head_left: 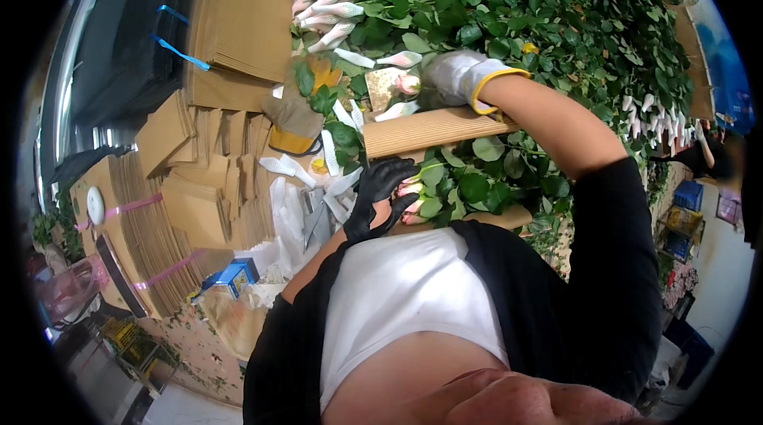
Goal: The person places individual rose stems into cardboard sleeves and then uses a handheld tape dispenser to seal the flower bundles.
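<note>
My left hand (377, 193), in a black glove, curls its thumb and fingers around pink rose heads (411, 197) at the edge of a folded corrugated cardboard sheet (437, 132). Green leaves of these roses spread to the right. Beyond the cardboard is my right hand (459, 78), in a whitish glove with a yellow cuff. It is blurred and its fingers are hidden. Just left of it a single pink rose (408, 84) lies by a small speckled block (385, 89). Several roses in white net sleeves (400, 59) lie close by.
A large heap of leafy rose stems (524, 12) covers the far side, with netted buds (327, 12) along its left edge. At left are flat cardboard stacks (242, 16) and cut cardboard pieces (207, 187). A grey-yellow glove (292, 123) and a blue box (236, 276) lie nearer.
</note>
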